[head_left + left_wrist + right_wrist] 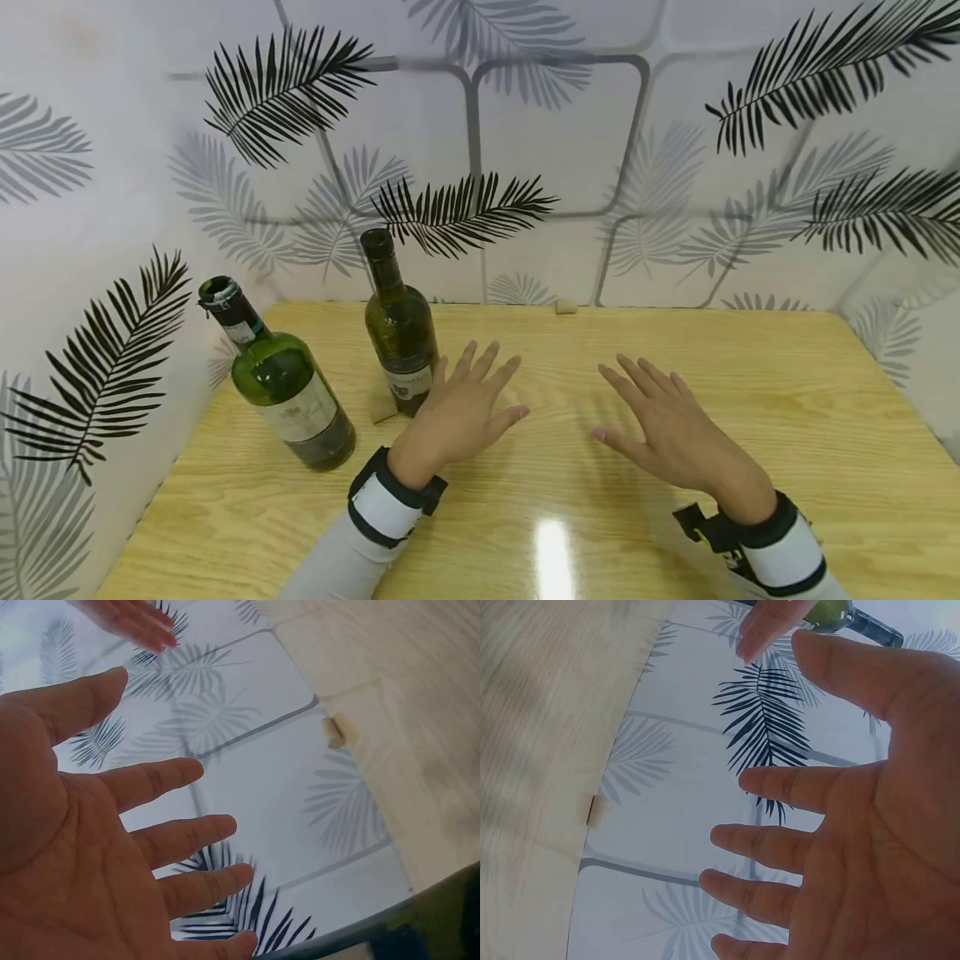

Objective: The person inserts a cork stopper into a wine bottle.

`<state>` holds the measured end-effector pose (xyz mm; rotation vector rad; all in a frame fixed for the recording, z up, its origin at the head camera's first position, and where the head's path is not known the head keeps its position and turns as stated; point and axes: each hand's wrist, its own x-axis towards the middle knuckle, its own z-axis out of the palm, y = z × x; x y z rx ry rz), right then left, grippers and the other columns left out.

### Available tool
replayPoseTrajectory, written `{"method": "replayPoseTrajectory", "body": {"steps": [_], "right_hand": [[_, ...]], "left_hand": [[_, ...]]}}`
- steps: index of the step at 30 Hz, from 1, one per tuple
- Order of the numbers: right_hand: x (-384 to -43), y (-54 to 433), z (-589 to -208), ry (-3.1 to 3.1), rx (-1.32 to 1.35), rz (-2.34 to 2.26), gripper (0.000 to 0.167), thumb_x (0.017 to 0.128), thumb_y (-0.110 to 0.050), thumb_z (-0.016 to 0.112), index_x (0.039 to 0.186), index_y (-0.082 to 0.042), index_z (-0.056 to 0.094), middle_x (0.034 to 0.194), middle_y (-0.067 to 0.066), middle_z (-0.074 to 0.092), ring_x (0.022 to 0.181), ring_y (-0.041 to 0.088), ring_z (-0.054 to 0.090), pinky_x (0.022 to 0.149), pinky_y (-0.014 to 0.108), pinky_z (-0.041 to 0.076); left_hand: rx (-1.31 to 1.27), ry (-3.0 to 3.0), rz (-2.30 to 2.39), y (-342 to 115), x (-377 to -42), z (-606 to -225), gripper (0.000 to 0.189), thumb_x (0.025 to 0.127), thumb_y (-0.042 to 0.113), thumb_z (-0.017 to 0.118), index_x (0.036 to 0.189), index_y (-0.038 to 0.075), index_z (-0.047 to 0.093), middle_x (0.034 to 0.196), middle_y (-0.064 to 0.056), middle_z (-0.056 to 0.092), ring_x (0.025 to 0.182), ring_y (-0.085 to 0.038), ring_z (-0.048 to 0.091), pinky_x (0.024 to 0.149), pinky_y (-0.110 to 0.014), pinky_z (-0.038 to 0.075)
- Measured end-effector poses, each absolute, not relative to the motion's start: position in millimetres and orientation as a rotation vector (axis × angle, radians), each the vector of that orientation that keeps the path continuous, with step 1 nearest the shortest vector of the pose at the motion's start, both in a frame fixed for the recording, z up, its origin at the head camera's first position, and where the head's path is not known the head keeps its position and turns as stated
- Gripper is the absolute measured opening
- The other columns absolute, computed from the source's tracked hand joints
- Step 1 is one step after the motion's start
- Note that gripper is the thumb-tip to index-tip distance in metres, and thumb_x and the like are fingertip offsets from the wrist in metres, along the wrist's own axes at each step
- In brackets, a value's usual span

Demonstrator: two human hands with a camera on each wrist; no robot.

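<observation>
My left hand point(457, 421) is held over the table with its fingers spread and nothing in them. Just to its left stands a dark green wine bottle point(402, 333) with a pale label, partly covered by the hand in the head view. Further left is a second green wine bottle point(288, 392), also upright, with a large cream label and torn foil round its mouth. My right hand point(675, 433), fingers spread too, is over the right part of the table and holds nothing. Both wrist views show a bare palm, the left one point(82, 855) and the right one point(870, 847).
A small tan cork-like piece point(383, 409) lies between the bottles, near the darker one's base. Another such piece point(566, 307) sits at the back edge of the wooden table point(750, 375). Behind the table rises a wall point(547, 142) with a leaf print.
</observation>
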<state>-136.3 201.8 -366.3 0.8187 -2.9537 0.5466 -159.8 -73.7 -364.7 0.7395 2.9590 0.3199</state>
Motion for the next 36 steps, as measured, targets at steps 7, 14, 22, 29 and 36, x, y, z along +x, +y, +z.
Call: {"method": "replayPoseTrajectory", "body": {"steps": [7,14,22,29,36], "right_hand": [[-159,174,-369,-2.491,0.887,0.686,0.090,0.095,-0.057,0.052,0.155,-0.004,0.012,0.160,0.021,0.004,0.145,0.043,0.008,0.107,0.068,0.018],[-181,115,-362,-2.357,0.926,1.022,0.098,0.092,-0.057,0.056,0.157,-0.010,-0.001,0.162,0.007,-0.010,0.148,0.031,-0.002,0.109,0.066,0.017],[-193,47,-363,-2.438,0.991,1.203,0.102,0.090,-0.035,0.071,0.157,-0.017,-0.003,0.162,0.004,-0.006,0.148,0.025,0.000,0.113,0.059,0.017],[-203,14,-372,-2.343,1.083,1.203,0.093,0.088,-0.018,0.074,0.154,-0.001,0.010,0.157,0.019,0.018,0.143,0.030,0.023,0.112,0.050,0.029],[-196,22,-373,-2.278,0.948,1.259,0.082,0.087,-0.014,0.074,0.150,-0.001,0.023,0.142,0.020,0.039,0.125,0.030,0.047,0.098,0.047,0.046]], "left_hand": [[1.229,3.460,1.098,-104,-142,-319,0.047,0.096,0.025,0.060,0.137,0.004,0.051,0.140,-0.018,0.048,0.126,-0.034,0.047,0.102,-0.048,0.040],[0.962,3.676,1.791,-135,-153,-313,0.063,0.093,0.028,0.063,0.143,0.001,0.037,0.142,-0.020,0.039,0.131,-0.033,0.037,0.105,-0.050,0.034],[0.461,3.217,1.664,-145,-176,-329,0.080,0.094,0.031,0.065,0.152,0.003,0.018,0.146,-0.019,0.033,0.131,-0.031,0.037,0.104,-0.052,0.037],[0.425,3.156,1.551,-147,-180,-332,0.063,0.095,0.024,0.062,0.144,-0.003,0.032,0.131,-0.021,0.044,0.116,-0.034,0.050,0.093,-0.050,0.046],[0.634,3.093,1.493,-131,-173,-335,0.050,0.095,0.018,0.061,0.138,-0.002,0.044,0.128,-0.019,0.049,0.114,-0.032,0.053,0.093,-0.047,0.047]]}}
